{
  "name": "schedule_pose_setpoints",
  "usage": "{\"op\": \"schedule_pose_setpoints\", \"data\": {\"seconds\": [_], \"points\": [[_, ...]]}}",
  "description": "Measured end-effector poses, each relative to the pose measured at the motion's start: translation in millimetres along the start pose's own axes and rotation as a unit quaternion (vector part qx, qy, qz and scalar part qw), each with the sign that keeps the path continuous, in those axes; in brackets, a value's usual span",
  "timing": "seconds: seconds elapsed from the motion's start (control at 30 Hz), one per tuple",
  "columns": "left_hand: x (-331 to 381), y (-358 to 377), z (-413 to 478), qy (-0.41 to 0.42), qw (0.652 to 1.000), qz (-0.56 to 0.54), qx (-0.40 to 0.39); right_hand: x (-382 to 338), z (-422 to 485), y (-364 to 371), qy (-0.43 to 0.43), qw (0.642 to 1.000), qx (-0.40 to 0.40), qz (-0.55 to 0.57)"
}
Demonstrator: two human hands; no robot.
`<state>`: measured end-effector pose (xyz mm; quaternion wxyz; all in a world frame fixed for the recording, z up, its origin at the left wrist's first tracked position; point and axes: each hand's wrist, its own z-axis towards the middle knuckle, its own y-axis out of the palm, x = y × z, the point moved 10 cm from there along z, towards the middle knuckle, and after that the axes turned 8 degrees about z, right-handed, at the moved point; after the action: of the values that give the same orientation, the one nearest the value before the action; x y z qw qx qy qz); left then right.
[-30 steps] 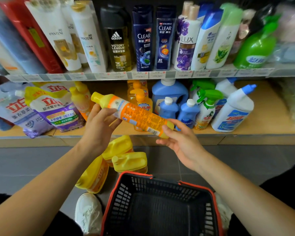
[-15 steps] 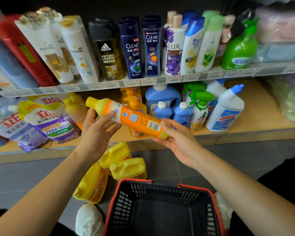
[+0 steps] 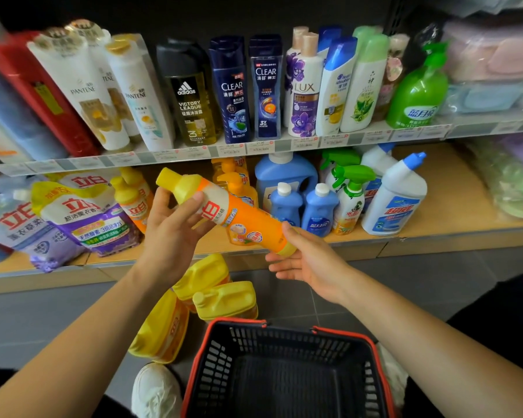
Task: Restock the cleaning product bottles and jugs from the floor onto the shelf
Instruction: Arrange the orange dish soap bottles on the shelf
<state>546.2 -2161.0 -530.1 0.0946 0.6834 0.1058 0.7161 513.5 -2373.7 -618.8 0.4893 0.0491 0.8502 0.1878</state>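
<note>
1. Left hand [image 3: 169, 233] grips the neck end of the orange bottle [image 3: 239, 215], with the thumb up beside the bottle's yellow shoulder and the fingers curled across its label
2. Right hand [image 3: 308, 260] lies palm up under the bottle's base, fingers nearly straight and pointing left, thumb resting against the bottle's lower side
3. Both forearms are bare and reach up towards the bottle, the left from its lower left, the right from its lower right

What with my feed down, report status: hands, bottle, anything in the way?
Left hand grips orange bottle near its cap; right hand open under its base. Bottle tilted, in front of lower shelf. Yellow jugs on floor by basket.
</note>
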Motion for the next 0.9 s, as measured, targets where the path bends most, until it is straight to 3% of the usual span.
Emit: {"op": "schedule_pose_setpoints", "data": {"seconds": [0.13,0.27,0.33,0.47,0.7,0.9], "points": [[9.4,6.6,-10.4,0.032,0.994,0.099,0.017,-13.2,4.6,-3.4,-0.088,0.983,0.039,-0.158],[20.2,39.3,-29.1,0.111,0.96,0.252,-0.044,-20.8,-0.6,28.3,-0.195,0.943,-0.038,-0.267],[23.1,53.8,-37.4,0.144,0.94,0.302,-0.069,-19.0,-3.0,38.0,-0.23,0.939,-0.059,-0.248],[26.4,65.7,-44.0,0.139,0.936,0.309,-0.093,-24.2,-6.7,35.8,-0.24,0.953,-0.064,-0.175],[43.2,71.9,-49.2,0.193,0.903,0.363,-0.129,-25.3,-6.1,24.1,-0.248,0.952,-0.051,-0.17],[41.4,76.1,-50.1,0.166,0.921,0.301,-0.185,-20.7,-3.9,29.7,-0.202,0.961,-0.105,-0.158]]}}
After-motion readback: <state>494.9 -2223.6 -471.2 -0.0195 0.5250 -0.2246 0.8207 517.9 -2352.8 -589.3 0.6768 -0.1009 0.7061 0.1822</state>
